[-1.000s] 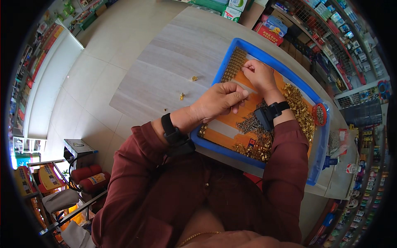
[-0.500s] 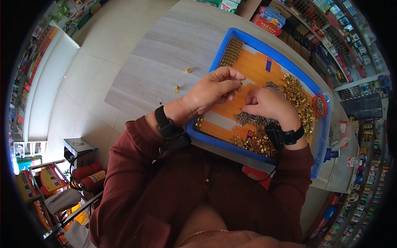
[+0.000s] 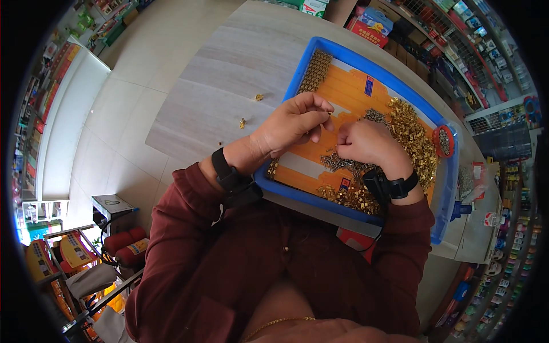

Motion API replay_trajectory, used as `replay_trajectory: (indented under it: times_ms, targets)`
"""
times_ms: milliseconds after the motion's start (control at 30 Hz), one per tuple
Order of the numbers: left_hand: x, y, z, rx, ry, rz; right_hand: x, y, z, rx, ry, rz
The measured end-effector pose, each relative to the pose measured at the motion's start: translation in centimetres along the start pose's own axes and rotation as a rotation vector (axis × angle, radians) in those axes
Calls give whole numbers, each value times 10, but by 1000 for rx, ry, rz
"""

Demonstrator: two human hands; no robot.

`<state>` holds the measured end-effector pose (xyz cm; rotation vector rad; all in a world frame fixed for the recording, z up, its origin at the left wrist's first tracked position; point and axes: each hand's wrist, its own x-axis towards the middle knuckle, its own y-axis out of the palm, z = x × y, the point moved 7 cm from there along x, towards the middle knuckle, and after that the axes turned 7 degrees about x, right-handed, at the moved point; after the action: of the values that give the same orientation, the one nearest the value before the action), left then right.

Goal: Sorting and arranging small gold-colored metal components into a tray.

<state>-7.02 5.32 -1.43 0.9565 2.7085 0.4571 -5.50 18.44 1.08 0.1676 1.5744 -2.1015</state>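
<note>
My left hand [image 3: 294,123] hovers above the left part of a blue tray [image 3: 274,188]. Its thumb and forefinger are pinched on a small metal piece [image 3: 330,113], too small to name exactly. To its right, my right hand [image 3: 369,141] is closed over the tray's middle, fingertips pressed together. Whatever it may hold is hidden. Below that hand lies a heap of small silver screw-like parts [image 3: 349,163]. Gold metal pieces [image 3: 412,128] are piled along the tray's right side, and more gold pieces [image 3: 354,200] lie near its front edge.
Orange printed sheet [image 3: 343,86] lines the tray; gold-brown pieces [image 3: 315,68] stand in tight rows at its far left. A red round dish [image 3: 443,141] of silver parts sits at the right rim. Two gold pieces [image 3: 259,97] lie on the wooden table [image 3: 217,74]. Shelves surround it.
The view has shifted slightly. My right hand has come a little closer to my left, its fingertips still together. The left hand keeps its pinch on the small metal piece.
</note>
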Motion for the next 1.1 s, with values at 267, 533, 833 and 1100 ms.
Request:
replay_trajectory:
  times_ms: [267,533,833,1100]
  targets:
    - [0,-1,1,-35,24,-10,-1,-13,-4,211,-69,-101]
    - [0,-5,0,-1,16,-97,-11,-32,13,1089,-323,-409]
    - [0,-7,1,-16,10,-113,-4,-27,11,989,-358,-527]
    - [0,-8,0,-60,-4,-108,-18,-42,30,652,-545,-631]
